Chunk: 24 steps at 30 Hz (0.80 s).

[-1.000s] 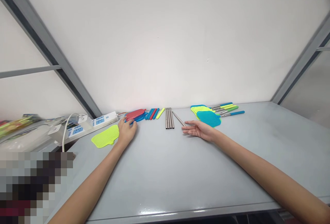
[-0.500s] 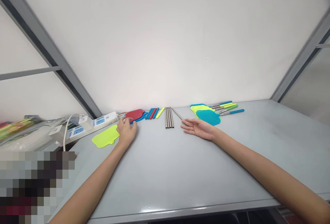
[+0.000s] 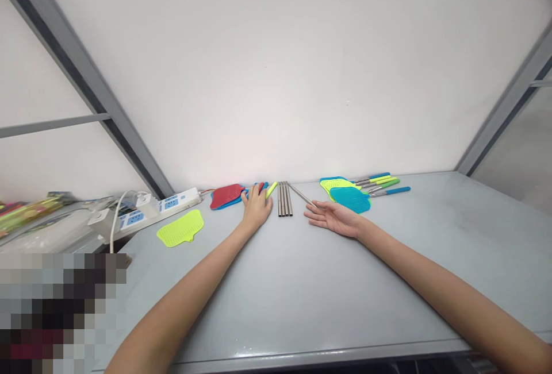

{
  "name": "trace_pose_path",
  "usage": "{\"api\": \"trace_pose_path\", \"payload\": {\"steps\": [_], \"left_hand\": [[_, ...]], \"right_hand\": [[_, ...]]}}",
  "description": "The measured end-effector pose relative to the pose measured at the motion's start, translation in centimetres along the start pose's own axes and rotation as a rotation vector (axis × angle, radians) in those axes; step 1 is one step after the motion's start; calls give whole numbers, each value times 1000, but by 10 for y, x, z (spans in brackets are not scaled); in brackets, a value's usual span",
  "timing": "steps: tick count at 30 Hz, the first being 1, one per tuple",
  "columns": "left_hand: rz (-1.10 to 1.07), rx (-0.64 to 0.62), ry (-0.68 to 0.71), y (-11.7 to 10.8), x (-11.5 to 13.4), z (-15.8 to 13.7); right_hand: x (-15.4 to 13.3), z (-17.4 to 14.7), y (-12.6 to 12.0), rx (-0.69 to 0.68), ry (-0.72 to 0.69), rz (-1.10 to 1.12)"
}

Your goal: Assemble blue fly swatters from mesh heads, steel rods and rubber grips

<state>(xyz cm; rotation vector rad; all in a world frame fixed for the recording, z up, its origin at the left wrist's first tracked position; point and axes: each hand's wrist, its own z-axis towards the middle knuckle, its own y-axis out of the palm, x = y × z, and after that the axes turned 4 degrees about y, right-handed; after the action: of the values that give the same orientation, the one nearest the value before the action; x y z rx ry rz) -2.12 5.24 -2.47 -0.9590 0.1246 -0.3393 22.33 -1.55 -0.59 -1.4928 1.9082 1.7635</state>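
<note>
My left hand lies over a row of coloured handles with its fingers spread. It covers most of the blue and red ones, and a yellow handle shows by its fingertips. Palm up, my right hand holds the near end of a slim metal rod in its fingers; the rod slants away toward the wall. Several metal tubes lie side by side between my hands. Left of my left hand is a red fly swatter head on top of blue ones. A yellow-green swatter head lies apart, farther left.
Several assembled fly swatters are piled behind my right hand, handles pointing right. A white power strip with plugs and a cable runs along the left table edge. Bagged items sit beyond it. A wall closes off the grey table's back.
My left hand has moved right, from the red and yellow-green swatter heads to the coloured handles. My right hand stays nearly in place with the metal rod.
</note>
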Motion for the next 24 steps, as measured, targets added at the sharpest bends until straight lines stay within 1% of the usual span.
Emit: {"api": "trace_pose_path", "payload": {"steps": [3, 6, 11, 18, 24], "left_hand": [[35, 13, -78, 9, 4, 11], [56, 16, -120, 13, 4, 19], [62, 30, -139, 13, 6, 24], [41, 88, -189, 6, 13, 23], [-50, 71, -150, 4, 10, 20]], "right_hand": [[0, 0, 1, 0, -3, 0], [0, 0, 0, 1, -3, 3], [0, 1, -1, 8, -5, 5], [0, -2, 2, 41, -23, -2], [3, 1, 5, 112, -71, 6]]}}
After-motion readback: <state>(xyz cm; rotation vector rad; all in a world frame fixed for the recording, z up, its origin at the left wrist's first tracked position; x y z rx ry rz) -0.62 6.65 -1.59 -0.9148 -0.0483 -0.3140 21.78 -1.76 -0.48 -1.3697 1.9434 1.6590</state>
